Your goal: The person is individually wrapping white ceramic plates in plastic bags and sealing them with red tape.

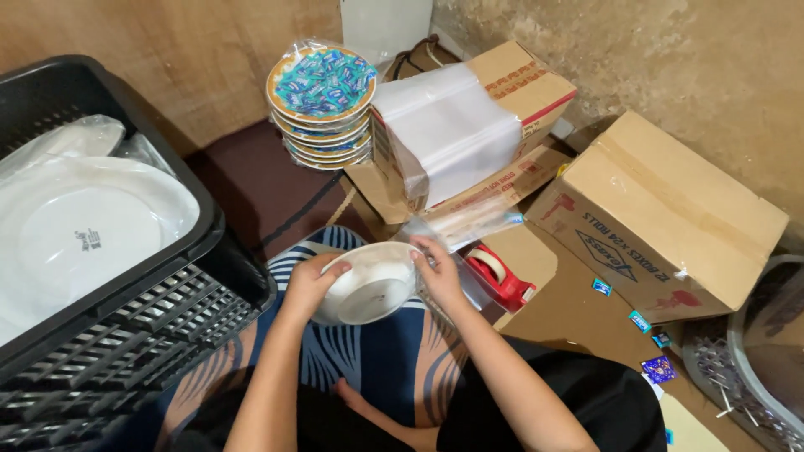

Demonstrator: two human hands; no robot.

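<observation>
Up close, one white bowl (pixel 368 285) with both hands' fingers clamped on its rim, left hand (pixel 308 285), right hand (pixel 437 272); two cardboard boxes (pixel 670 218) nearby.

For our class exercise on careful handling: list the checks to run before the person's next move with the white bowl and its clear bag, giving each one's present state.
1. Left hand grips white bowl: ok.
2. Right hand on clear bag at the rim: ok.
3. Bowl fully inside bag: cannot tell.
4. Red tape dispenser close beside right hand: ok.
5. Black crate with wrapped white plates alongside: ok.
6. Bowl free of cracks: cannot tell.
</observation>
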